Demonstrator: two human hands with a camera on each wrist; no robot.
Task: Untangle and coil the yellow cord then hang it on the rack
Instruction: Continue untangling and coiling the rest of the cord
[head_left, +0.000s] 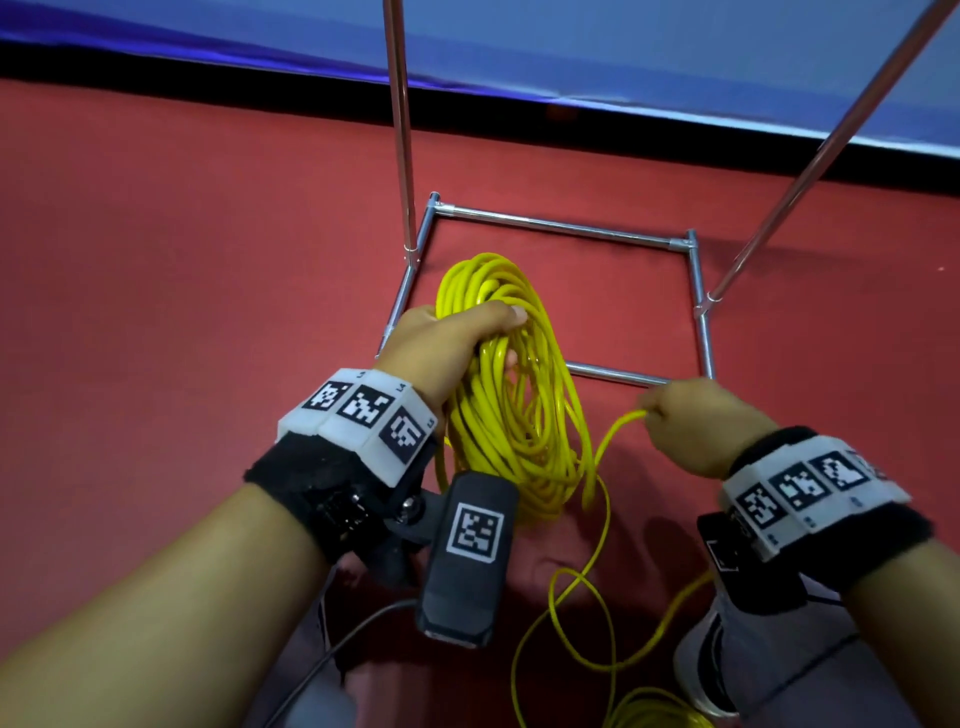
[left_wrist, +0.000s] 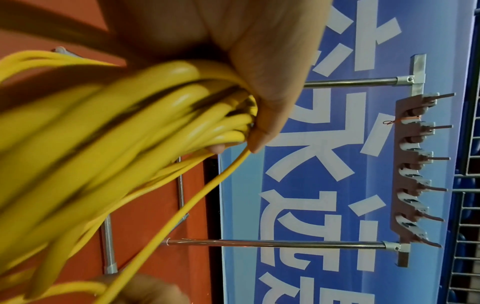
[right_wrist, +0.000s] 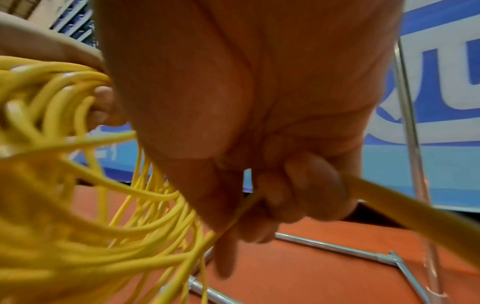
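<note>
My left hand (head_left: 457, 338) grips the top of a thick coil of yellow cord (head_left: 524, 415), whose loops hang down over the red floor. In the left wrist view the fingers (left_wrist: 259, 115) curl round the bunched strands of the cord (left_wrist: 130, 127). To the right, my right hand (head_left: 691, 421) pinches a single loose strand (head_left: 613, 431) running from the coil. That strand (right_wrist: 405, 207) passes through the curled right fingers (right_wrist: 298, 185). More loose cord (head_left: 597, 623) trails on the floor near my feet. The metal rack (head_left: 566, 228) stands just beyond the coil; its hook board (left_wrist: 415, 170) shows in the left wrist view.
The rack's two upright poles (head_left: 400, 130) rise on either side, over a square base frame on the red carpet (head_left: 156, 260). A blue banner (head_left: 623, 47) runs along the back. A shoe (head_left: 701, 660) is at the lower right.
</note>
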